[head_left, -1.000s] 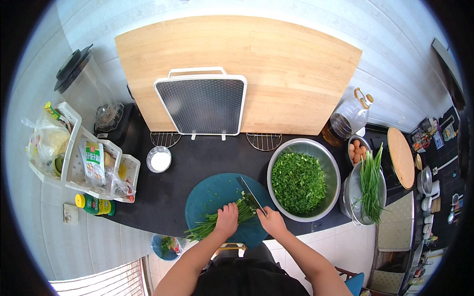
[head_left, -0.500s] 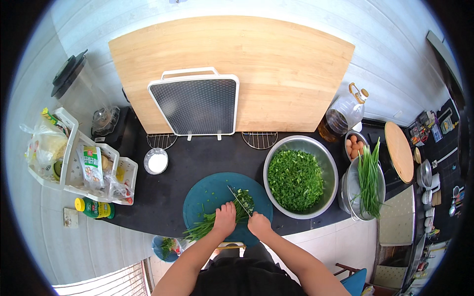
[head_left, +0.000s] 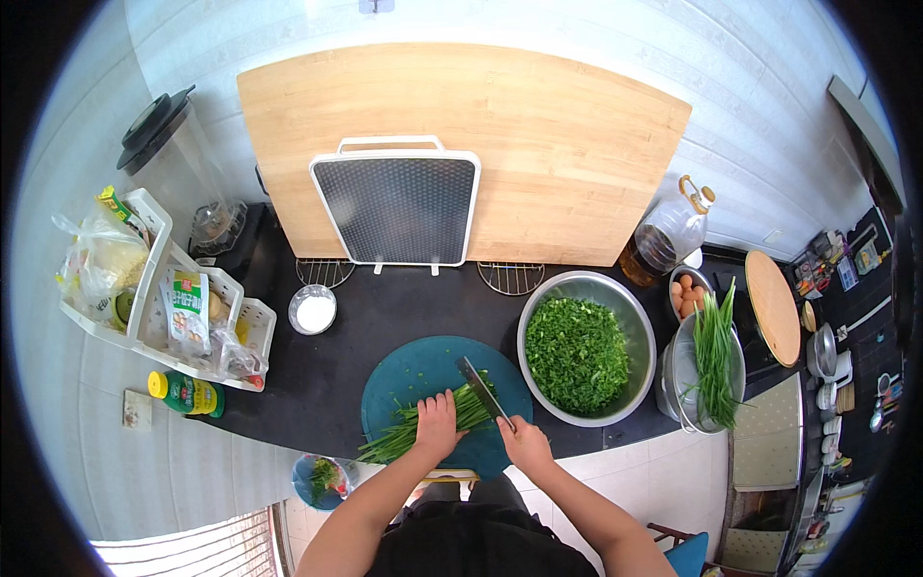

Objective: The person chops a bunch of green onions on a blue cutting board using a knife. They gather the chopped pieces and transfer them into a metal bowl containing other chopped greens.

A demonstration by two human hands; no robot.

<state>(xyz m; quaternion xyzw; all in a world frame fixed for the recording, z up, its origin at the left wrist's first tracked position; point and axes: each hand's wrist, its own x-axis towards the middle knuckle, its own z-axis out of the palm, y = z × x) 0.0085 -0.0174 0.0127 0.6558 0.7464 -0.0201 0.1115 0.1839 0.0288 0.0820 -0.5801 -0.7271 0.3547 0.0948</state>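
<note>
A round teal cutting board [head_left: 413, 370] lies on the black counter. On it lies a bundle of long green chives [head_left: 399, 438], stalks pointing to the lower left. My left hand [head_left: 437, 423] presses down on the bundle. My right hand [head_left: 524, 444] grips the handle of a knife [head_left: 481, 387], whose blade stands across the cut end of the chives just right of my left fingers. A steel bowl [head_left: 630, 322] to the right holds chopped greens [head_left: 575, 353].
A steel pot [head_left: 673, 380] with whole chives [head_left: 716, 351] stands far right, with eggs [head_left: 687, 293] and an oil bottle [head_left: 663, 236] behind it. A small white bowl [head_left: 313, 310], a mesh rack [head_left: 396, 207], a wooden board [head_left: 538, 115] and a white basket [head_left: 159, 288] sit behind and left.
The view has shifted slightly. Both hands and the knife stay on the chives at the cutting board, moving a little left along the bundle.
</note>
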